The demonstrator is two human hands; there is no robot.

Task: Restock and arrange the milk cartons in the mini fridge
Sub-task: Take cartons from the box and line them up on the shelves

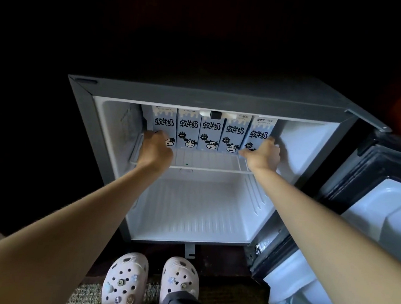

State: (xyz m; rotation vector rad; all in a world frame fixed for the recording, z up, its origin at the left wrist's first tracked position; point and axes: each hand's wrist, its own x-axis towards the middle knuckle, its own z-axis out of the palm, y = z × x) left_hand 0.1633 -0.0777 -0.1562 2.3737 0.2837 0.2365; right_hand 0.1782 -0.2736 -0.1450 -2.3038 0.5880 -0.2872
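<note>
My left fingers (151,134) curl round the leftmost pale-blue cardboard milk carton (164,122); my right fingers (270,141) and thumb clamp the rightmost carton (260,130) (five stand in a row) on the white wire shelf (206,160), upper half of the dark-grey mini fridge (199,95).

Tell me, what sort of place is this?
Likely a hotel room or bedroom, though it's dim: a small grey mini fridge at floor level, greenish woven carpet, and pale perforated clog slippers.
</note>
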